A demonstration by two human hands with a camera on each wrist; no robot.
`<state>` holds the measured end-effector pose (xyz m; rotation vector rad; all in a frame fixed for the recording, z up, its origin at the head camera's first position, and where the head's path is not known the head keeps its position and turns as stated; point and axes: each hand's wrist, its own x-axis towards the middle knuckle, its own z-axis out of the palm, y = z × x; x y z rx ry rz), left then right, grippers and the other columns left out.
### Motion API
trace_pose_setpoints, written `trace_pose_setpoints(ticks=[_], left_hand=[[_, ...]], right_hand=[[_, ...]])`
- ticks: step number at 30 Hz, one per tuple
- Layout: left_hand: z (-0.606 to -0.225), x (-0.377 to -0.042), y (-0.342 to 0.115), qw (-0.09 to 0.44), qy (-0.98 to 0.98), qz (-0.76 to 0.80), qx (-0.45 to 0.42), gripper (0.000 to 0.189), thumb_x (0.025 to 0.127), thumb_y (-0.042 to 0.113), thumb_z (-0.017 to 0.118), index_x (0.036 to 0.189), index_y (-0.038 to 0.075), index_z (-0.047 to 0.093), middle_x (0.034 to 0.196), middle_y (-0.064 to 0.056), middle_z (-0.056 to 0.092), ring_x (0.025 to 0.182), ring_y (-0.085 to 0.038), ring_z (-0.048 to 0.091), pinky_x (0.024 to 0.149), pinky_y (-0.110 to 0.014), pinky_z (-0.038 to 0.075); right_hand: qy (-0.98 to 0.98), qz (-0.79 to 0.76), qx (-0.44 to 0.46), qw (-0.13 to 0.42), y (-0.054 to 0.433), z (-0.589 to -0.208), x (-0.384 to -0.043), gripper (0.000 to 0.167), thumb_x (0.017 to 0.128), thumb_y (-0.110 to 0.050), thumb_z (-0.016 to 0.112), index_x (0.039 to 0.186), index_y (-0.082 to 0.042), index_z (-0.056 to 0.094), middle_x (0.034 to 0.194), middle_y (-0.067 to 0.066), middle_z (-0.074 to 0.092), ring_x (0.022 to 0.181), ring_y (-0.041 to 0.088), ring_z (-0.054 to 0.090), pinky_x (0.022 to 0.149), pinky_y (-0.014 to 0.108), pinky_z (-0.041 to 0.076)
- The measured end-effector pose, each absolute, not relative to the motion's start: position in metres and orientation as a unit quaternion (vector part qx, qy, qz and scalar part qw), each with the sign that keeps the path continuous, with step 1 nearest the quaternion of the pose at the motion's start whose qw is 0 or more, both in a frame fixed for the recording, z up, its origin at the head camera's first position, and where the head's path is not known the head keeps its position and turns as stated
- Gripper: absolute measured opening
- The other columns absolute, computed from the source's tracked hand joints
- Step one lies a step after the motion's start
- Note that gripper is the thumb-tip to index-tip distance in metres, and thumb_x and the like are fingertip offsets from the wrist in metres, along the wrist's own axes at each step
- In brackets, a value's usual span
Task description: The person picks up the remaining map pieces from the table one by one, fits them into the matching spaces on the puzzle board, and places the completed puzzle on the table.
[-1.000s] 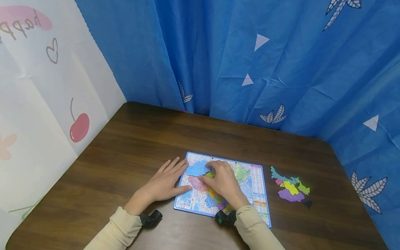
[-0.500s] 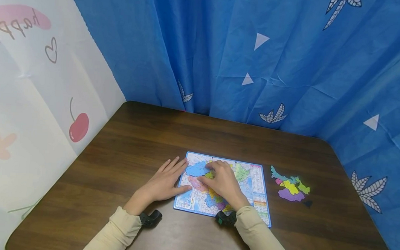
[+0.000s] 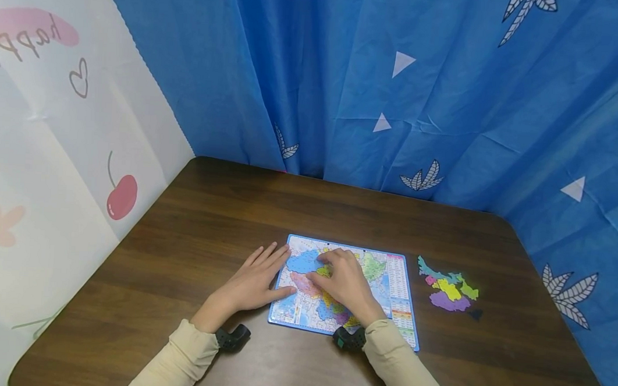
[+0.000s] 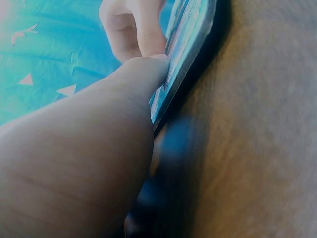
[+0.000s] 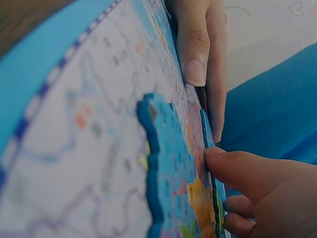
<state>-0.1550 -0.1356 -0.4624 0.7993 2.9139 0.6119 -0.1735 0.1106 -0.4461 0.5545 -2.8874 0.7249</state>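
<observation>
Probably the seating of the blue piece [image 3: 301, 261] is the weak point: it lies towards 10 o'clock on the map board [image 3: 401, 279], and our right hand [image 3: 346, 279], as best we can judge, pinches its 3 o'clock end between curled thumb and index finger. Pushing from that end alone could tip the far side up, or nudge the pink piece [image 3: 304, 283] just below it at 6 o'clock. Our left hand [image 3: 254, 277] lies flat, grasping nothing, its straightened fingers against the board's 9 o'clock edge — a light brace, so a hard sideways shove might skid the board across the table [image 3: 235, 201]. Drawing our right sleeve [image 3: 392, 343] back over the 5 o'clock corner could catch raised pieces — the loose pieces [image 3: 447, 289], out beyond 3 o'clock, look safe.
</observation>
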Motion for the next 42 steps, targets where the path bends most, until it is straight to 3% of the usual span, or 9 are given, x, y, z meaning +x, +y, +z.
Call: trace_pose_setpoints(ticks=[21,42], left_hand=[[-0.461,-0.155,-0.134,0.032,0.944,0.200,0.259,0.087,0.098,0.063,0.055,0.163,0.010,0.031,0.171,-0.007,0.024,0.160,-0.033,0.014,0.129,-0.055,0.010],[-0.461,-0.155,-0.135,0.046,0.948,0.197,0.246,0.094,0.096,0.068,0.054,0.163,0.008,0.027,0.172,-0.012,0.018,0.161,-0.031,0.011,0.130,-0.053,0.009]], right_hand=[[-0.947,0.239,0.203,0.070,0.116,-0.448,-0.173,0.039,0.087,-0.038,0.083,0.113,-0.010,0.077,0.118,0.008,0.074,0.114,0.030,0.064,0.100,0.049,0.054],[-0.939,0.290,0.180,0.038,0.133,-0.443,-0.168,0.049,0.087,-0.044,0.083,0.125,-0.014,0.074,0.131,0.002,0.071,0.125,0.026,0.061,0.106,0.050,0.052]])
